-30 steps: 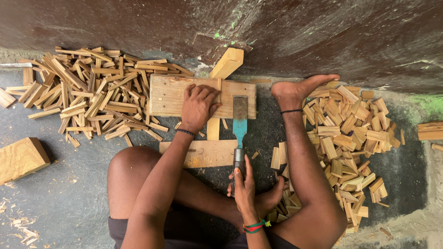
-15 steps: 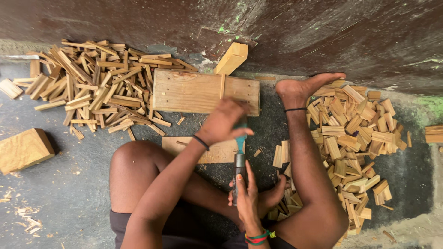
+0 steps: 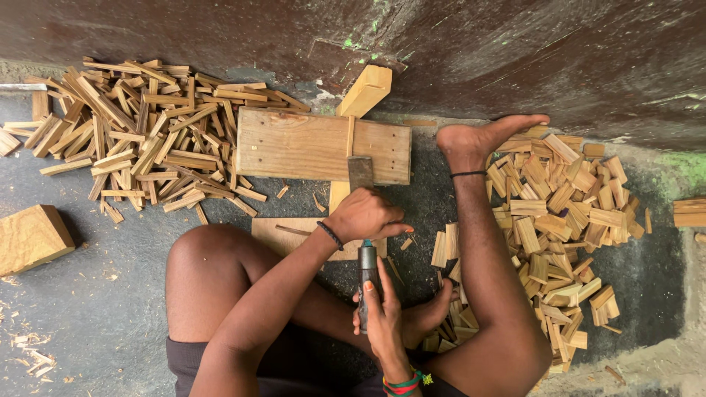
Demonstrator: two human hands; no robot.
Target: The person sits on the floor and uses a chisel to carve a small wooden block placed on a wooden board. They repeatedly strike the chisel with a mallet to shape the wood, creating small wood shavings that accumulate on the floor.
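So the chisel point(image 3: 363, 228) is dead centre here, lying roughly straight away from the person, its flat blade resting on the near edge of the wooden board point(image 3: 294, 145) and its dark handle pointing back toward the lap. The right hand point(image 3: 382, 312) is wrapped around that handle, fingers closed on it. The left hand point(image 3: 364, 215) sits over the chisel's shaft just behind the blade, fingers curled down; I honestly can't tell whether it's gripping the shaft or a small bit of wood under it. The two hands are close, one right behind the other along the tool.

A thin upright strip point(image 3: 350, 137) stands on the board just beyond the blade. A second, paler plank point(image 3: 283, 234) lies flat on the floor under the left hand, and a thick block point(image 3: 365, 91) leans against the wall behind the board.

The person sits on the floor point(image 3: 95, 294), which is rough dark concrete, with bare legs bent out to both sides and one foot point(image 3: 482, 137) pressed near the wall. That wall point(image 3: 515, 51) is dark, stained and a bit mossy.

No bins or boxes, just heaps: a big pile of long thin sticks point(image 3: 132, 140) on the left and a pile of short chunky offcuts point(image 3: 566, 220) on the right. A lone square wood block point(image 3: 31, 237) sits far left, with some pale shavings point(image 3: 33, 349) near it.
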